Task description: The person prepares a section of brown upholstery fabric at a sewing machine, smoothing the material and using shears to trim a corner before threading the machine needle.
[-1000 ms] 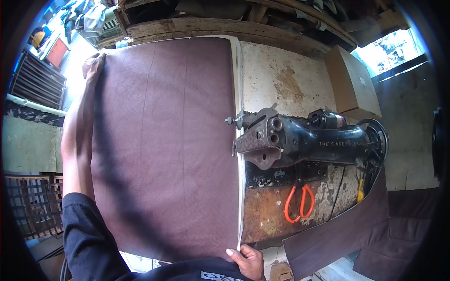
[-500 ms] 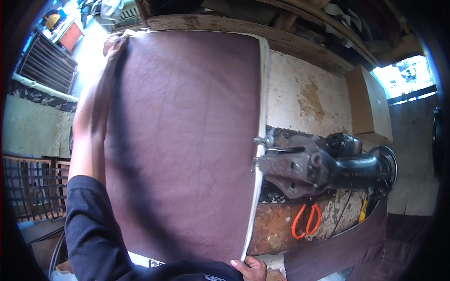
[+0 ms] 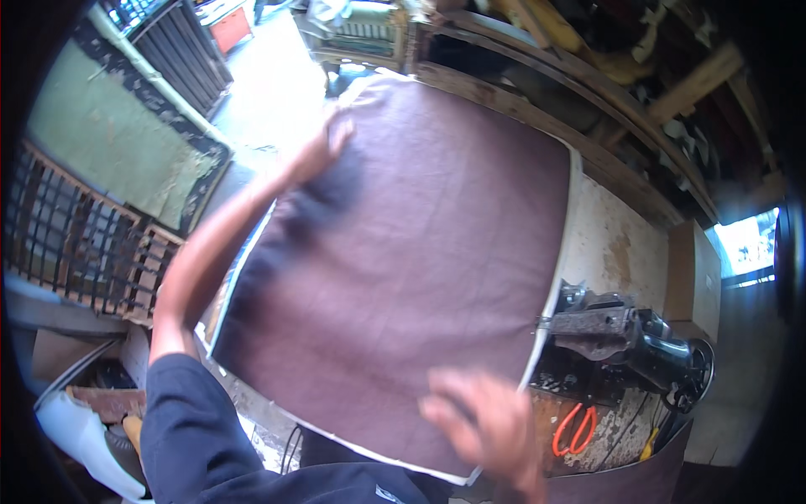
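Left hand (image 3: 323, 151) at far-left edge of the brown leather-like sheet (image 3: 428, 244); blurred, can't tell whether fingers pinch. Sheet, pale-edged, spread across the middle, right edge at the head of the black sewing machine (image 3: 663, 357). Right hand (image 3: 495, 424) over its near-right corner, blurred, fingers and thumb apart. Orange-handled scissors (image 3: 576, 433) on the surface (image 3: 544, 416), right of that hand. Cardboard box (image 3: 690, 277) beyond machine.

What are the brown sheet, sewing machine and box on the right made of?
Brown sheet: likely leather or leatherette; matte, softly creased. 
Sewing machine: probably metal, dark gloss on the arm, with bright highlights. 
Box: apparently cardboard; dull tan, flat panels.
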{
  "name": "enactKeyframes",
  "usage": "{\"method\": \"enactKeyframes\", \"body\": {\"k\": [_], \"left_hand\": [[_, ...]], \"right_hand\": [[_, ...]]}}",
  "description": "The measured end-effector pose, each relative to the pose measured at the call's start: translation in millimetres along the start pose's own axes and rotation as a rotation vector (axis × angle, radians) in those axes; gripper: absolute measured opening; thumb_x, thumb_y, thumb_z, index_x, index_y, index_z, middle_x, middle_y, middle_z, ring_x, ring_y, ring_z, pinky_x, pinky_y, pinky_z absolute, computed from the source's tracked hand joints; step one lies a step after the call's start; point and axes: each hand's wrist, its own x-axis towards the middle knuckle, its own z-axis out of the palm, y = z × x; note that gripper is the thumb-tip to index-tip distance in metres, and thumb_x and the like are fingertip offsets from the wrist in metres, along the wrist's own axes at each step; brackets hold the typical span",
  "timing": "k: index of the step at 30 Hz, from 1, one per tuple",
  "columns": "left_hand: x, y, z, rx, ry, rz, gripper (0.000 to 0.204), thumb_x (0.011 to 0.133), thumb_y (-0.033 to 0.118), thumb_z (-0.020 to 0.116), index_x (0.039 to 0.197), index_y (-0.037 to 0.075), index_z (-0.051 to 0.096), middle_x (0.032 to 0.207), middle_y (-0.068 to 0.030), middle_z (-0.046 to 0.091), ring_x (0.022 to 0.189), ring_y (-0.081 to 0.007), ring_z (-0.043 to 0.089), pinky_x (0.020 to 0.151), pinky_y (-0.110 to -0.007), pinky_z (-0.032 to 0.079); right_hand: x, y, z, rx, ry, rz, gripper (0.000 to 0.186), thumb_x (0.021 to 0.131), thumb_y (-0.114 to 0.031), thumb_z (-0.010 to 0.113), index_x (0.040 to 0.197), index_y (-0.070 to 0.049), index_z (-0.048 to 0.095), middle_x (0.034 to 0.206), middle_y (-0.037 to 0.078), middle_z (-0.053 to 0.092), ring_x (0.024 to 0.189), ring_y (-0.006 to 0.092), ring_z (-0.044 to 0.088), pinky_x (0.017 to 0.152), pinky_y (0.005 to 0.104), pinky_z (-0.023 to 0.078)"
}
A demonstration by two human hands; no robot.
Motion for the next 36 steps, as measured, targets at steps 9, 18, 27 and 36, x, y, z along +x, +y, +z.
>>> {"method": "enactKeyframes", "body": {"k": [9,18,27,36], "left_hand": [[-348.6,-3.6,-93.1,0.195,-0.331,-0.071,0.068,0.105,0.056,0.046,0.16,0.017,0.044,0.171,-0.0079,0.034,0.16,-0.0359,0.021,0.126,-0.067,0.01],[-318.8,-22.8,-114.6,-0.095,-0.055,-0.215,0.028,0.102,0.023,0.06,0.114,0.005,0.077,0.128,-0.0138,0.074,0.128,-0.0378,0.063,0.118,-0.058,0.035],[-166.0,-8.6,-31.7,0.145,-0.252,-0.179,0.063,0.11,0.047,0.041,0.164,0.015,0.037,0.171,-0.0113,0.032,0.158,-0.0355,0.028,0.127,-0.065,0.018],[-86.2,-114.3,13.1,0.039,-0.37,0.156,0.054,0.112,0.036,0.034,0.163,0.017,0.037,0.176,-0.0084,0.019,0.162,-0.0361,0.014,0.128,-0.062,0.019]], "right_hand": [[238.5,78.9,102.0,-0.611,-0.196,-0.087,0.087,0.1,-0.078,0.026,0.167,-0.022,0.029,0.175,0.01,0.019,0.163,0.031,0.012,0.128,0.0669,0.001],[31.6,-15.8,178.2,-0.45,-0.372,-0.541,0.076,0.105,-0.067,0.035,0.163,-0.017,0.038,0.171,0.009,0.033,0.16,0.0265,0.024,0.125,0.0716,0.007],[-129.7,-8.4,95.4,-0.381,0.498,0.193,0.053,0.097,-0.03,0.072,0.138,0.002,0.062,0.138,0.022,0.065,0.135,0.0366,0.056,0.117,0.0524,0.039],[-147.1,-24.8,91.9,-0.578,0.5,0.224,0.052,0.091,-0.024,0.076,0.136,0.0,0.063,0.141,0.023,0.061,0.138,0.0407,0.051,0.115,0.0549,0.038]]}}
